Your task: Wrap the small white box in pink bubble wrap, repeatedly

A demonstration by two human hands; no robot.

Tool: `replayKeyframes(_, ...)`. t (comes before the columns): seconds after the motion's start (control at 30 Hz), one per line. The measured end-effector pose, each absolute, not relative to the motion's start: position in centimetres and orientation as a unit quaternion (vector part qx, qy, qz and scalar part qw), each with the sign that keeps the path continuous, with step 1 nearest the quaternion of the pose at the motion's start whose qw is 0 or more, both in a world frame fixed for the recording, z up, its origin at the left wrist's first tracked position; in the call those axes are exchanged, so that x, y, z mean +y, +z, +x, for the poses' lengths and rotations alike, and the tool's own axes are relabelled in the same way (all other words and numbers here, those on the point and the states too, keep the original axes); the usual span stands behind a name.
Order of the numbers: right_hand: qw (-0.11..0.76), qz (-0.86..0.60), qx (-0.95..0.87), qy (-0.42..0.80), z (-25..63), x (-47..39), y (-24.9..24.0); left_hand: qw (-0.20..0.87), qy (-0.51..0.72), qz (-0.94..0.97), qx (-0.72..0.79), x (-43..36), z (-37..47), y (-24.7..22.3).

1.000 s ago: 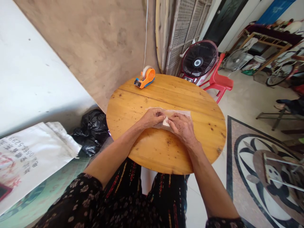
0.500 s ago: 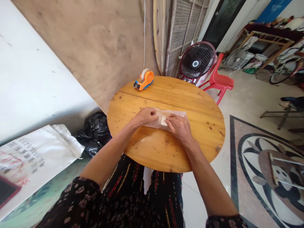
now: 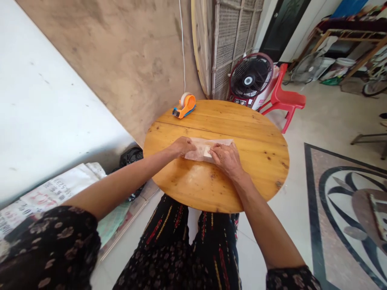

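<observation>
A strip of translucent wrap (image 3: 198,155), which looks like bubble wrap, lies across the middle of the round wooden table. On it sits a small white box-like block (image 3: 207,151), partly covered by fingers. My left hand (image 3: 183,146) is closed on the left end of the wrap, fingers pinched together. With bent fingers, my right hand (image 3: 226,156) holds the right side of the block, its palm over the wrap's right part. An orange tape dispenser (image 3: 188,104) with a roll of tape stands at the table's back left, apart from both hands.
The wooden table (image 3: 193,189) has its front edge close to my legs. Behind it stand a dark red fan (image 3: 248,80) and a red plastic chair (image 3: 284,96). A black plastic bag (image 3: 130,156) and white printed sacks (image 3: 65,183) lie at the left, by the wall.
My left hand has moved slightly left along the wrap, away from the block, baring more of the wrap. My right hand stays at the block. The view has shifted a little.
</observation>
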State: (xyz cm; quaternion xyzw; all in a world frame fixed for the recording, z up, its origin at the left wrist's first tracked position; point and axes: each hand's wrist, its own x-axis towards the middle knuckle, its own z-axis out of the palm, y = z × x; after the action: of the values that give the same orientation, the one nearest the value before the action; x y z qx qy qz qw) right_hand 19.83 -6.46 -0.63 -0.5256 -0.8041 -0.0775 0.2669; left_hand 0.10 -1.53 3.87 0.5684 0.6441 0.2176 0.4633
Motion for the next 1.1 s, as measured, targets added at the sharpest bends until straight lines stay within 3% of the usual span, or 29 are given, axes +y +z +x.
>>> replayKeyframes(0.4,0.249,-0.52,-0.81,-0.108,19.8,-6.3,-0.8,0.548,0.154,0.492,0.658,-1.4,0.4,4.7)
replayKeyframes(0.8,0.225,-0.522,-0.816,-0.103,19.7,-6.6,-0.1,0.485,0.3,0.479,0.667,-2.5,2.2,2.2)
replayKeyframes(1.1,0.218,-0.52,-0.82,-0.094,19.8,-6.7,-0.1,0.518,0.294,0.432,0.677,-3.4,2.7,3.4)
